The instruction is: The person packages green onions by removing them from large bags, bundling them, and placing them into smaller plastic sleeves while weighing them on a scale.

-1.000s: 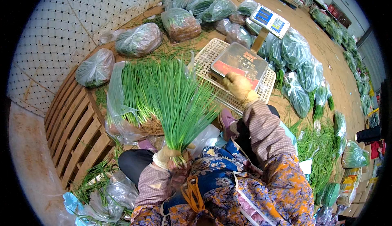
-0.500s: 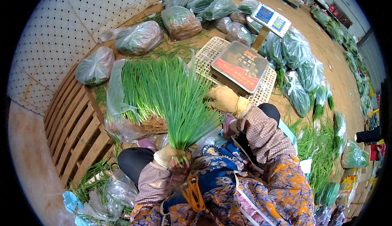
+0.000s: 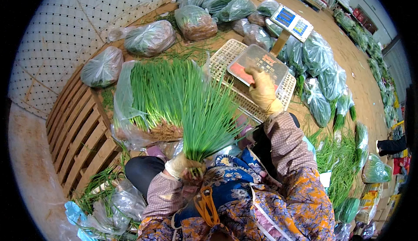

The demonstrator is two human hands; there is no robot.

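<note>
My left hand (image 3: 185, 166), in a pale yellowish glove, is closed around the root end of a bunch of scallions (image 3: 202, 123). The long green leaves fan upward and away from me. My right hand (image 3: 263, 90), gloved alike, hovers over or touches the near part of the scale platform (image 3: 274, 64); contact is hard to make out. Its fingers look loosely apart and nothing shows in them. Left of the held bunch, a thick row of scallions (image 3: 156, 93) lies on an opened clear plastic bag (image 3: 123, 110), roots toward me.
The scale rests on an upturned cream crate (image 3: 224, 56), its display (image 3: 289, 21) on a post behind. Filled plastic bags (image 3: 150, 38) ring the far side, with more bags (image 3: 320, 97) at right. A wooden pallet (image 3: 82, 132) lies left; loose scallions (image 3: 337, 162) lie right.
My right hand has moved from beside the scallion leaves, up and to the right, over the scale platform. My left hand still grips the bunch in nearly the same place.
</note>
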